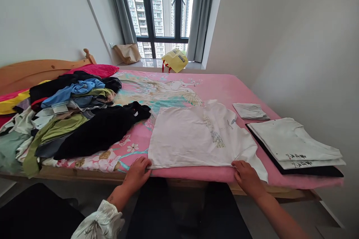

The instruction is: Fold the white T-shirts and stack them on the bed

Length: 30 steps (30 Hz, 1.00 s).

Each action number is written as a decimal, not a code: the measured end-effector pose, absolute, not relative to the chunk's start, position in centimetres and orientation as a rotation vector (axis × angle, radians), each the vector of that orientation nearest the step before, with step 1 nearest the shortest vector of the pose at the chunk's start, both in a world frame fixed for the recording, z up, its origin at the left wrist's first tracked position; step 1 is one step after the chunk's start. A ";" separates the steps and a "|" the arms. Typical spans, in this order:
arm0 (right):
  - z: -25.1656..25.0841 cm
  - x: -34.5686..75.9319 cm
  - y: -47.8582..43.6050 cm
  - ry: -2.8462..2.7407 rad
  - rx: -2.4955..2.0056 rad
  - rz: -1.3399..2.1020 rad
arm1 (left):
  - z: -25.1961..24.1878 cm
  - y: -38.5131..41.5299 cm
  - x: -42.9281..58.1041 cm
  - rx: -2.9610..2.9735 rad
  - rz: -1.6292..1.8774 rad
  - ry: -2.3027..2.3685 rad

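A white T-shirt lies spread sideways across the bed's near edge, its neck and sleeves toward the right. Small printed lettering shows on its chest. My left hand pinches the shirt's near hem corner. At the near side edge, close to the sleeve, my right hand has its fingers closed on the cloth. The sleeve hangs beyond that hand toward the bed's edge. The fabric between both hands lies nearly flat, with slight wrinkles.
A heap of mixed clothes covers the bed's left side. On the right are folded white shirts over a black garment, and a small folded grey cloth. A yellow bag and a brown paper bag are by the window.
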State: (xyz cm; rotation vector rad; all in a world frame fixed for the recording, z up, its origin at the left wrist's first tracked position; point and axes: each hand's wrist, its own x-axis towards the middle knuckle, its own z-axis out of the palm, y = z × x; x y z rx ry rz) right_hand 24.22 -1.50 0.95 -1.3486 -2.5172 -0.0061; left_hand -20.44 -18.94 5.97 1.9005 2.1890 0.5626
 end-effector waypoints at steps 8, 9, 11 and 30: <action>0.8 23.5 -1.6 -2.475 -1.482 -0.001 | 4.6 -17.6 -20.8 1.291 0.938 2.073; 0.6 23.6 -1.5 -2.468 -1.472 0.008 | 4.5 -17.4 -20.9 1.272 0.947 2.045; 0.4 23.7 -1.3 -2.458 -1.444 0.031 | 4.4 -17.1 -21.1 1.269 0.948 1.985; 3.4 25.0 -1.0 -2.461 -1.359 0.123 | 5.1 -19.3 -20.3 1.917 0.713 2.188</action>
